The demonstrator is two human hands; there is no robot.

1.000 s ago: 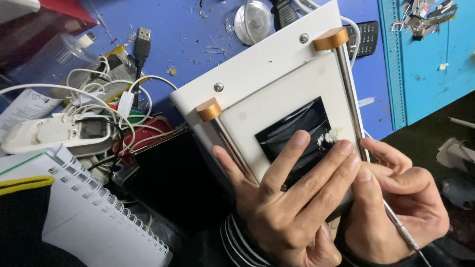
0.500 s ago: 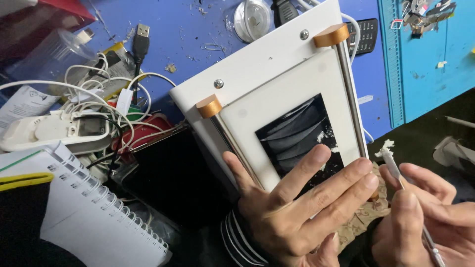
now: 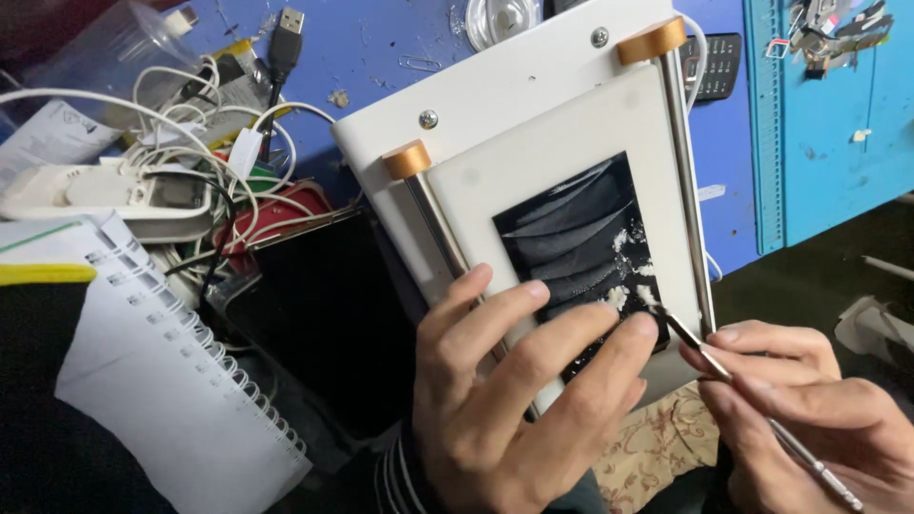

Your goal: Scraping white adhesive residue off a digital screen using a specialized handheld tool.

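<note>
Left hand [image 3: 519,381] open, fingers spread flat, pressing black panel [image 3: 586,252] on white plate [image 3: 562,133]. Right hand [image 3: 809,409] closed around thin metal tool [image 3: 752,400], tip at panel's lower right edge, over blue worktop [image 3: 381,48].

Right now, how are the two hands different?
The left hand lies flat with fingers spread on the black panel; the right hand is curled, pinching a thin metal tool. The left holds no tool; the right's tool tip touches white bits at the panel's edge. Both are bare and work at the white plate.
</note>
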